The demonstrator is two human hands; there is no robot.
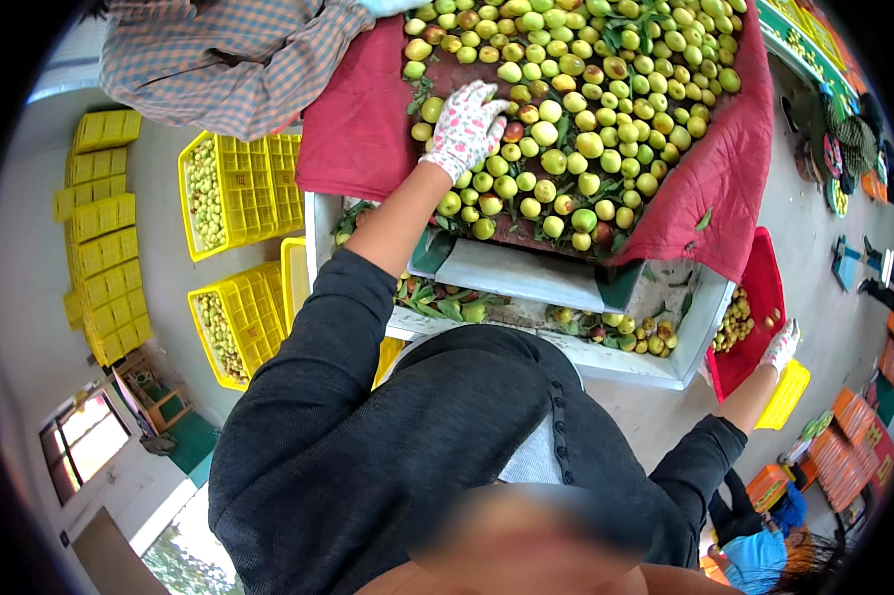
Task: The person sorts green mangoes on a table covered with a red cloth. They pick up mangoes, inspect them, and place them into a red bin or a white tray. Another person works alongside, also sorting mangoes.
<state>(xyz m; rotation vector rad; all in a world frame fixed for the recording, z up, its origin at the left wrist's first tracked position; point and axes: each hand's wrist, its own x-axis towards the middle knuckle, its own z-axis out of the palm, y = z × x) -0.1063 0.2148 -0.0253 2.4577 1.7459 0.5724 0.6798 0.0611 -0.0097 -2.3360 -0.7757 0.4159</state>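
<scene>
Green and reddish jujube-like fruits (pixel 588 141) with leaves cover a sorting table lined with red quilted cloth (pixel 729 178). My left hand (pixel 465 130), in a white patterned glove, rests palm down at the left of the fruits, fingers spread, its fingertips beside a few of them; whatever lies beneath the palm is hidden. Far to the right, my right hand (pixel 781 346), gloved alike, is at the outer edge of a red plastic crate (pixel 767 275) partly filled with fruits (pixel 735 323). Its fingers look extended, and a couple of blurred fruits are close to the fingertips, apparently in the air.
A metal chute (pixel 521 274) and a white-edged tray (pixel 618 368) with fruits and leaves lie before me. Yellow crates (pixel 250 186) of fruit stand at left, with stacked yellow crates (pixel 109 245) beyond. A co-worker's checked sleeve (pixel 298 63) is at upper left. A yellow crate (pixel 785 394) stands near my right wrist.
</scene>
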